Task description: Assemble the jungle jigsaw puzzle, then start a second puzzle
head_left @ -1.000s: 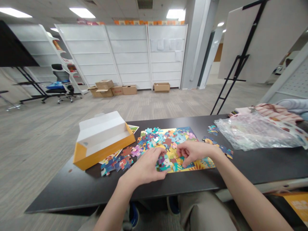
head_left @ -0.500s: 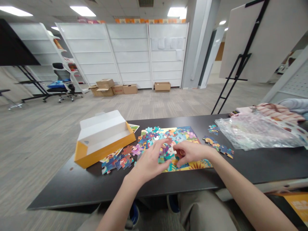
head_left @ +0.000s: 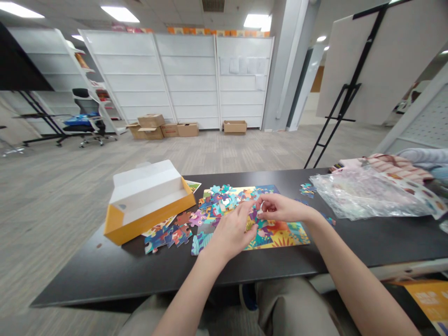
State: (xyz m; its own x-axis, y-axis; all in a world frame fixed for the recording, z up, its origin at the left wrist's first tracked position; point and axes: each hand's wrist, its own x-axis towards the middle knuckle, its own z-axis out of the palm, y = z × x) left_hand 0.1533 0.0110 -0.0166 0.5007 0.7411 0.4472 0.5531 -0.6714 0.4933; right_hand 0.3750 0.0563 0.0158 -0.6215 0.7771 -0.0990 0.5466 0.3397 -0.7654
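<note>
- Over the middle of the dark surface (head_left: 87, 275), the left hand (head_left: 229, 233) and the right hand (head_left: 285, 208) meet above a jigsaw puzzle (head_left: 280, 235) that lies flat directly beneath the fingers, its lower part showing a bright picture.
- On the right hand, the fingers (head_left: 271, 201) are pinched together on a small pale puzzle piece (head_left: 261, 213), too small to make out in detail.
- On the left hand, the fingers (head_left: 243, 217) are apart and slightly spread, their tips just beside that pinch.
- Just beyond the fingers, a colourful jumble of loose pieces (head_left: 219, 200) covers the top of the puzzle.
- Left of the fingers, a pile of loose pieces (head_left: 168, 238) lies on the surface, and farther left sits an orange box (head_left: 147, 228) with a white inside and a raised white lid.
- Right of the fingers, a small cluster of pieces (head_left: 307, 190) lies near a clear plastic bag (head_left: 364, 196), with patterned cloth (head_left: 395, 163) behind it.
- Well beyond the fingers, cardboard boxes (head_left: 187, 129) stand on the floor against white shelving (head_left: 185, 79).
</note>
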